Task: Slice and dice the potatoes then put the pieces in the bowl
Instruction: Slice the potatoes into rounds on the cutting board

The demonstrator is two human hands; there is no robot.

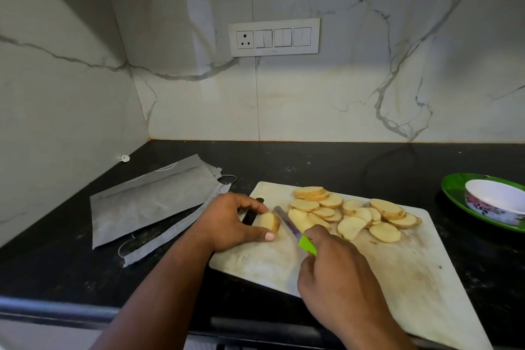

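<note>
A white cutting board [397, 278] lies on the black counter. My left hand [227, 221] pinches the last end piece of a potato [270, 221] between fingers and thumb at the board's left end. My right hand [338, 284] grips a knife by its green handle [307, 245]; the blade [285, 221] lies just right of the potato end. Several round potato slices [355, 214] lie spread across the far half of the board. A white bowl with a flowered outside [494, 200] stands empty at the right.
The bowl sits on a green plate [451, 193] at the counter's right edge. Grey paper pouches [147, 202] lie left of the board. A switch panel [274, 37] is on the marble wall behind. The counter's front edge runs just below my arms.
</note>
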